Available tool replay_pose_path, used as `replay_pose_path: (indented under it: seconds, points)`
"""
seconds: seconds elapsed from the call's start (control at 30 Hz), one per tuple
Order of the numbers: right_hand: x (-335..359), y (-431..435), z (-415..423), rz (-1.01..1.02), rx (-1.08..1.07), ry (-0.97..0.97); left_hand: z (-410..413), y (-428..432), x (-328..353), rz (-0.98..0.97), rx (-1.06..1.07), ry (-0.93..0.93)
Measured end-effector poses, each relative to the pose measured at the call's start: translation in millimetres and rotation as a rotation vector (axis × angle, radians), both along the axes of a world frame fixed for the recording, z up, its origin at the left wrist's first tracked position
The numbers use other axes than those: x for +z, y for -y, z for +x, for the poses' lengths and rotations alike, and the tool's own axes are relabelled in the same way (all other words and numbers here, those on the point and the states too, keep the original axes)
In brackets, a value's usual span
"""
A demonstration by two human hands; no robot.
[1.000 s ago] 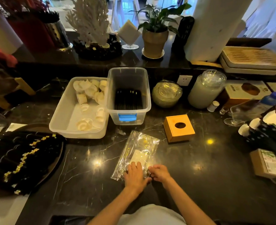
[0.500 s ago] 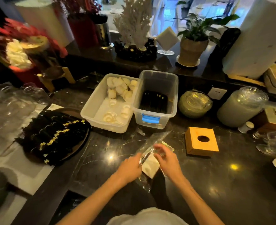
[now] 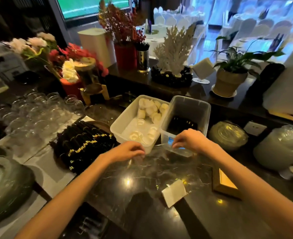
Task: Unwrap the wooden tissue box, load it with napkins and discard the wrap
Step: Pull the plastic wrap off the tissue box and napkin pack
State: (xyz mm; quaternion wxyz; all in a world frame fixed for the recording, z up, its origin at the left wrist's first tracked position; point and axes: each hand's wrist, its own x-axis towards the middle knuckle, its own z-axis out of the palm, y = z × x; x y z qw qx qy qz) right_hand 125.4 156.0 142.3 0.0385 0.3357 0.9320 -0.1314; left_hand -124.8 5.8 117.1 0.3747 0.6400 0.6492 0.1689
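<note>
Head view: clear wrap (image 3: 159, 171) thin, limp, slippery, near-invisible against dark counter (image 3: 107, 195); best gripped at top edge corners; left hand (image 3: 130, 150) at 9 o'clock of wrap, right hand (image 3: 188, 139) at 1 o'clock, both pinching upper edge, forearms outstretched, wrap stretched between; white napkin (image 3: 174, 192) at 5 o'clock; wooden tissue box (image 3: 226, 184) at 3 o'clock, bare, partly behind right forearm.

Two plastic tubs (image 3: 185, 107), one wooden box (image 3: 226, 184), two hands (image 3: 128, 150).
</note>
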Motion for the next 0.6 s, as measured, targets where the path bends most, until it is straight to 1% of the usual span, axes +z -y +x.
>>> replay_pose_path:
  seconds: [0.07, 0.13, 0.2, 0.3, 0.4, 0.43, 0.53, 0.6]
  points:
    - [14.8, -6.2, 13.7, -0.06, -0.011, 0.0, -4.0, -4.2, 9.0, 0.025, 0.018, 0.067]
    - [27.5, -13.6, 34.4, -0.129, -0.04, -0.052, -5.2, -10.5, 17.7, 0.058, 0.046, 0.128]
    - [38.4, -21.9, 59.0, -0.176, -0.088, -0.11, -6.9, -17.3, 25.0, 0.111, 0.066, 0.152]
    - [56.7, -31.1, 96.4, -0.182, -0.156, -0.148, -7.5, -29.7, 38.0, 0.217, 0.09, 0.138]
    - [73.9, -37.3, 130.9, -0.133, -0.252, -0.174, -8.8, -44.3, 54.1, 0.33, 0.145, 0.198]
    - [78.1, -38.6, 141.9, -0.124, -0.284, -0.213, -10.2, -49.6, 58.9, 0.364, 0.166, 0.206]
    - [89.1, -29.4, 153.7, -0.146, -0.34, -0.415, -14.8, -64.5, 71.7, 0.412, 0.153, 0.146]
    - [89.3, -21.0, 134.4, -0.191, -0.341, -0.493, -13.5, -72.4, 82.0, 0.405, 0.107, 0.074]
